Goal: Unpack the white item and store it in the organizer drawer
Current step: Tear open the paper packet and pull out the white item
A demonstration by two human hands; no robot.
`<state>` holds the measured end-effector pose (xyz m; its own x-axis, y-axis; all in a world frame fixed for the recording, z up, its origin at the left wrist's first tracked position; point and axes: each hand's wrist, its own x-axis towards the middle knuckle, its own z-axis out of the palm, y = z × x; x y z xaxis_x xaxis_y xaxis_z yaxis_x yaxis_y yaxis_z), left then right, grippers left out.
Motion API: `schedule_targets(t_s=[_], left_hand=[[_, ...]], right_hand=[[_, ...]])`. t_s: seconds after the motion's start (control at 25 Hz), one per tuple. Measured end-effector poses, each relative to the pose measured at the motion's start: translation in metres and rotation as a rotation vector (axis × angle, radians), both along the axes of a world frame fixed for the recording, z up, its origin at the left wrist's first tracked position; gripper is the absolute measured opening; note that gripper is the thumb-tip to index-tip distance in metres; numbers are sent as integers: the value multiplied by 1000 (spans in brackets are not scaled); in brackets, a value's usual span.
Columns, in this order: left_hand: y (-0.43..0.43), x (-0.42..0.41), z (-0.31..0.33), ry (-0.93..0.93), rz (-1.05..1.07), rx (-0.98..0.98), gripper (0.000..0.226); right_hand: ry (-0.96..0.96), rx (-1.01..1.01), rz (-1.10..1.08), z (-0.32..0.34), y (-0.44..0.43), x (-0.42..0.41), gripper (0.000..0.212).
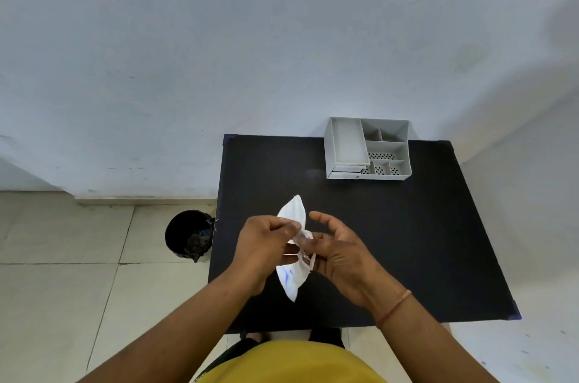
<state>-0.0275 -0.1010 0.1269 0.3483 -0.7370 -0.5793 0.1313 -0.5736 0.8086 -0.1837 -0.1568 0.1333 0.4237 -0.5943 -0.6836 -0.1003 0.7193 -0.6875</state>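
A folded white face mask point(293, 279) with faint blue print and thin ear loops hangs upright between my hands, above the black table point(407, 241). My left hand point(266, 241) pinches the mask's middle from the left. My right hand point(338, 248) sits to the right with fingers partly curled, touching the mask and its loops. The grey organizer point(367, 148) stands at the table's far edge, with several open compartments on top and a small closed drawer point(344, 173) at its front left.
A black lined bin point(190, 235) stands on the tiled floor, left of the table. A pale wall runs behind the table. My yellow shirt point(288, 364) fills the bottom of the view.
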Motion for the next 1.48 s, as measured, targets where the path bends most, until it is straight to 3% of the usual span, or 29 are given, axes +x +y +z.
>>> schedule_targets(t_s=[0.12, 0.2, 0.24, 0.32, 0.36, 0.4, 0.44, 0.6, 0.76, 0.84, 0.92, 1.0, 1.04, 1.12, 1.2, 1.32, 1.48], left_hand=[[0, 7, -1, 44, 114, -5, 7], [2, 13, -3, -27, 123, -44, 7], [2, 15, -4, -80, 107, -65, 7], [2, 15, -4, -185, 40, -99, 8], [2, 13, -5, -229, 4, -108, 9], [2, 11, -7, -263, -29, -120, 10], [2, 8, -8, -290, -58, -137, 10], [12, -6, -13, -465, -230, -229, 11], [25, -9, -16, -478, -312, -215, 11], [33, -4, -10, -299, -343, -223, 6], [36, 13, 5, -98, -100, -230, 13], [32, 45, -4, -153, 116, -166, 28], [31, 63, -10, -164, 77, -84, 43], [32, 90, -25, 178, -19, 44, 65], [37, 99, -35, 491, -76, 120, 76], [42, 90, -44, 511, -141, 71, 62], [49, 77, -49, 540, -78, 46, 53]], right_hand=[[-6, 70, -178, 1, -1, -4, 46], [148, -10, -133, 3, -1, -9, 38], [327, -199, -13, 3, 1, -12, 33], [704, -821, 164, 5, 7, -17, 26], [760, -1111, 175, 5, 10, -16, 22], [746, -1260, 190, 5, 12, -12, 16], [718, -1267, 242, 4, 11, -6, 15], [624, -730, 646, -13, -2, 14, 28], [588, -698, 950, -19, 7, 17, 20], [524, -715, 874, -14, 14, 13, 22], [500, -755, 791, 0, 17, 9, 27], [402, -720, 650, 17, 18, -2, 34], [342, -667, 593, 30, 20, -6, 42], [286, -578, 570, 43, 20, -16, 47], [259, -549, 516, 37, 19, -20, 40], [327, -476, 335, 20, 25, -21, 22], [96, -182, 196, 6, 33, -23, 46]])
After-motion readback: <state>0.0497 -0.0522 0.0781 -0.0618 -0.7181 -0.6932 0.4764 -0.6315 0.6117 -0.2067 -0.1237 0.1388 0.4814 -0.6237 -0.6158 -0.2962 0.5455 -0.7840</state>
